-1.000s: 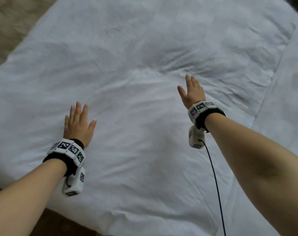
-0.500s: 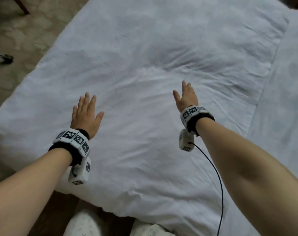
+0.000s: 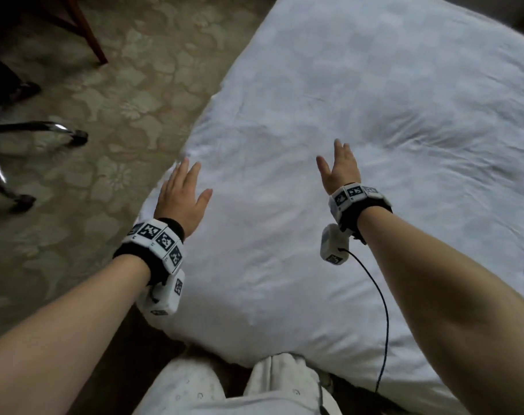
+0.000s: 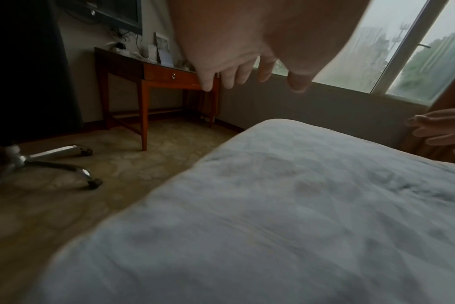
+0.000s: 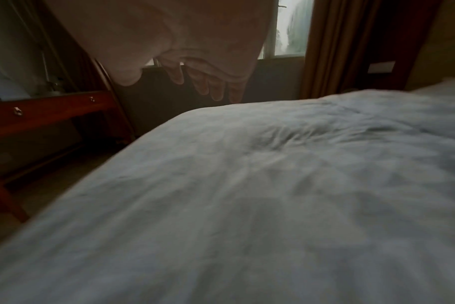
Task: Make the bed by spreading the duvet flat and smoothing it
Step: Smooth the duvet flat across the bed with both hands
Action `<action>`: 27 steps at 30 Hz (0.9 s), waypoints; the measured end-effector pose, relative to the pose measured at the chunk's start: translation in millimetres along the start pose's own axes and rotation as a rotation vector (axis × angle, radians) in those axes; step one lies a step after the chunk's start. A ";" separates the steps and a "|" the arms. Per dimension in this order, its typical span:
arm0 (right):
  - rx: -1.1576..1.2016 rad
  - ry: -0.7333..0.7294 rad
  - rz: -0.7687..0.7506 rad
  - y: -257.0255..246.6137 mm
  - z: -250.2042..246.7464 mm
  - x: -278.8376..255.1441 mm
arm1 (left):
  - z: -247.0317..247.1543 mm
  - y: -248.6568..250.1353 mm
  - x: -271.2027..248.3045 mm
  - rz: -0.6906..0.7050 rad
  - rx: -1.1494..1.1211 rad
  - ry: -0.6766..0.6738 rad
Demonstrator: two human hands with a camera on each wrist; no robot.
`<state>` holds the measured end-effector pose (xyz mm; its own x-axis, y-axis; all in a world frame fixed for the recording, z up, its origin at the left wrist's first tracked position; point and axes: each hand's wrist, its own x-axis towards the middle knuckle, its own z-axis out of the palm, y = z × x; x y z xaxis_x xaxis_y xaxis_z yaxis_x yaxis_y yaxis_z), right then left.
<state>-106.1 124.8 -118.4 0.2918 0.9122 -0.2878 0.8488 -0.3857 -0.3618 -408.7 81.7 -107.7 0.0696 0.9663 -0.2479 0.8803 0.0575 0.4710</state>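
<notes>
A white duvet (image 3: 359, 121) covers the bed, with a creased hump right of centre. My left hand (image 3: 181, 196) hovers flat with fingers straight above the duvet's near left corner. My right hand (image 3: 340, 167) is raised over the middle of the duvet, fingers straight and thumb out. Both wrist views show the duvet (image 4: 286, 216) (image 5: 273, 195) below the hands with a gap under the left fingers (image 4: 234, 76) and the right fingers (image 5: 210, 86). Neither hand holds anything.
A patterned carpet (image 3: 120, 94) lies left of the bed. A chrome swivel-chair base (image 3: 21, 136) and a wooden desk leg (image 3: 87, 34) stand there. The desk (image 4: 159, 76) and a window (image 4: 403, 41) are beyond the bed. My white-trousered legs (image 3: 231, 387) touch the near edge.
Both hands have drawn back toward me and to the left across the duvet. My view swung left, so the carpet, chair base and bed corner now show.
</notes>
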 end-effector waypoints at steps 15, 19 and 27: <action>0.033 0.024 0.130 -130.5 76.7 65.5 | -82.5 -128.3 121.0 0.054 0.087 -0.123; 0.047 0.007 0.320 -99.3 89.5 77.3 | -73.2 -116.0 187.3 0.139 0.160 -0.234; 0.142 -0.002 0.565 -88.1 99.7 85.9 | -57.3 -69.6 277.1 0.323 0.231 -0.376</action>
<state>-199.8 223.3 -199.6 0.6811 0.5593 -0.4726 0.4945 -0.8273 -0.2665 -477.6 359.8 -160.7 0.4791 0.7669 -0.4270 0.8636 -0.3248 0.3857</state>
